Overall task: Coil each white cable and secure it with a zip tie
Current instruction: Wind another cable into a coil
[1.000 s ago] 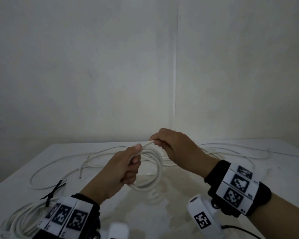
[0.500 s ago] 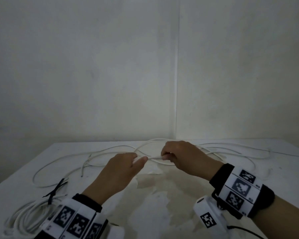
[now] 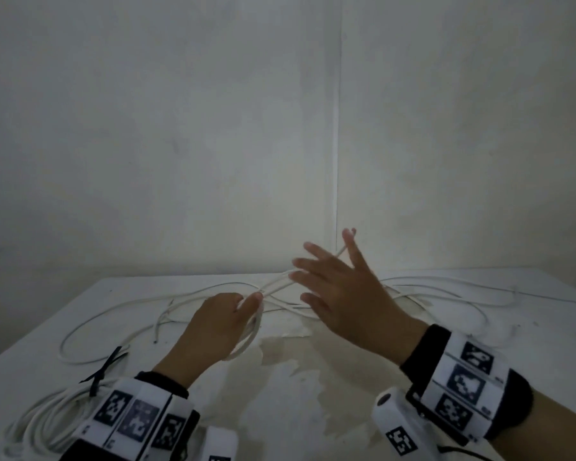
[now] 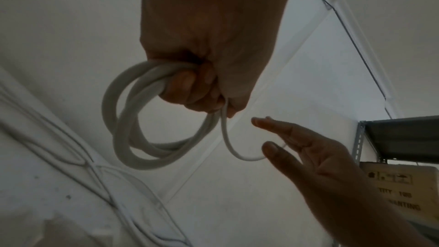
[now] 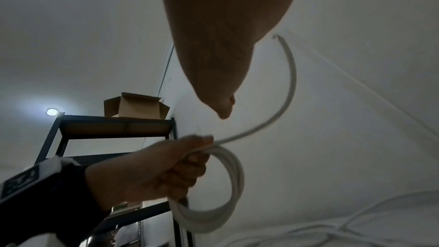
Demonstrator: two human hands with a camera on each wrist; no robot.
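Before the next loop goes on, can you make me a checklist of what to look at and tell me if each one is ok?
1. Left hand grips the coil of white cable: ok.
2. Loops lie together, not tangled: ok.
3. Free end of the cable is loose and in reach: ok.
4. Right hand holds the cable: not ok, its fingers are spread and grip nothing.
5. Spare zip tie in sight: cannot tell; the one black zip tie binds the finished bundle.

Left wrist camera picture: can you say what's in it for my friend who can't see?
The left hand grips a small coil of white cable. Its loose end curves toward the open right hand beside it.
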